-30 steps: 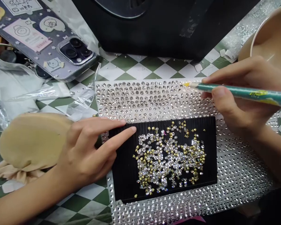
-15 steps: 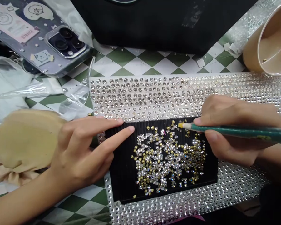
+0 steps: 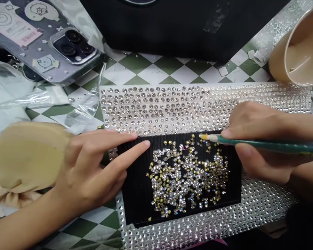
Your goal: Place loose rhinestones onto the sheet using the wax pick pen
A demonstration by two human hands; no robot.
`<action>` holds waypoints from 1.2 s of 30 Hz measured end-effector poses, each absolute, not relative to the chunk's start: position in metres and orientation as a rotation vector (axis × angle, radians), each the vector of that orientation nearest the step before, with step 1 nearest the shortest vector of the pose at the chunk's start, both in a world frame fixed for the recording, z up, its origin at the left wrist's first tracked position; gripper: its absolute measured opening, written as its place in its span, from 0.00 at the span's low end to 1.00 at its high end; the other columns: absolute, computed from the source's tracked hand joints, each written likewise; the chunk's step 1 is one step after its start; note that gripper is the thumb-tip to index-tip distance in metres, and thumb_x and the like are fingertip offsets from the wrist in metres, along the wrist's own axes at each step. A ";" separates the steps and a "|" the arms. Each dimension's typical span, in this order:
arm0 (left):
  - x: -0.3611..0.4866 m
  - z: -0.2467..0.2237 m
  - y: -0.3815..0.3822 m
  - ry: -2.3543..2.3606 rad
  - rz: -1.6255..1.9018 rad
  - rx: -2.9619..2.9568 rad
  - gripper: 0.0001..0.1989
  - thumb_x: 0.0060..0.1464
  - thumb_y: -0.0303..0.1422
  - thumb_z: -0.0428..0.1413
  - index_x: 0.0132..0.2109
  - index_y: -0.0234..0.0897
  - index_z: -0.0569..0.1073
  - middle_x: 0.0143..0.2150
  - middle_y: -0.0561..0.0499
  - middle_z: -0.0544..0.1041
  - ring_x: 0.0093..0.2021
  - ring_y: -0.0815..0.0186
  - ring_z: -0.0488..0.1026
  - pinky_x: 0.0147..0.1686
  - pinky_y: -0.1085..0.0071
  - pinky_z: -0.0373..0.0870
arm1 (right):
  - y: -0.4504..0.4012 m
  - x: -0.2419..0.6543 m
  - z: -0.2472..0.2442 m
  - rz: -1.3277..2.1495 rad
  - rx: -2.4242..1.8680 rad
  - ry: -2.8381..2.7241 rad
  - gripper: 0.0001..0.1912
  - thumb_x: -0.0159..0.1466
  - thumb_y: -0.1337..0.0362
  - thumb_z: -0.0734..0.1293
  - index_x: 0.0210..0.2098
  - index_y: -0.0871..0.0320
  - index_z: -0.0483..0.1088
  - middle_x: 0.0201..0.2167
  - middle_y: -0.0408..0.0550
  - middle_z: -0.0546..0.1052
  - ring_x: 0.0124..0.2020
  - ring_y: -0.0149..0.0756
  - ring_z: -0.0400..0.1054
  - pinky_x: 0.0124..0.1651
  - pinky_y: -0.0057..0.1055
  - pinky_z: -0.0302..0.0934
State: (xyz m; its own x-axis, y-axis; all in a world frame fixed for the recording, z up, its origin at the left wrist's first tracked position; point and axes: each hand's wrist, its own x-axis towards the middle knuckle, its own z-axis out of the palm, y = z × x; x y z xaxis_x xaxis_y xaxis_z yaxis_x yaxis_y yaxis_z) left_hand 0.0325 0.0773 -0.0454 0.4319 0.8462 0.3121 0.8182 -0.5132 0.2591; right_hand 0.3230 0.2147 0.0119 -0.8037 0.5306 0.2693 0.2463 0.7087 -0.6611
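My right hand (image 3: 266,142) is closed around a green pencil (image 3: 261,144) with a yellow tip, held almost level. That tip is over the upper right of a black ridged tray (image 3: 138,194), at a small rhinestone near the tray's top edge. Loose rhinestones (image 3: 177,177), some face up and silver, others showing gold pointed backs, lie scattered across the tray. My left hand (image 3: 99,163) rests at the tray's upper left corner, index finger and thumb stretched out along it. Underneath is a white sheet (image 3: 156,104) covered with rows of set rhinestones.
A phone (image 3: 54,45) in a stickered clear case lies upper left, beside crumpled clear plastic (image 3: 80,111). A beige fabric pouch (image 3: 26,156) sits left of my left hand. At the back stands a black box (image 3: 167,27); a beige cup (image 3: 284,59) is at upper right.
My right hand and the pencil have shifted slightly to the right, and a rhinestone now shows at the tip. The left hand has stayed in place.
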 end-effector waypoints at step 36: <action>0.033 -0.045 0.078 1.548 0.619 2.564 0.41 0.55 0.21 0.52 0.71 0.57 0.54 0.49 0.46 0.76 0.48 0.55 0.73 0.50 0.56 0.77 | 0.224 0.325 -0.006 0.670 -0.646 -2.296 0.09 0.61 0.69 0.66 0.38 0.53 0.76 0.27 0.42 0.78 0.25 0.27 0.72 0.23 0.29 0.67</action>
State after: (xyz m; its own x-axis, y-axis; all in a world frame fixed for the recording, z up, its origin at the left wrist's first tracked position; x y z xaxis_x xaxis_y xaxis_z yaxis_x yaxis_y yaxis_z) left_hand 0.0332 0.0783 -0.0448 0.4069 0.8640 0.2966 0.8302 -0.4852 0.2745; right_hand 0.3246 0.2244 -0.0063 -0.6657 0.5988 0.4453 0.2655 0.7477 -0.6087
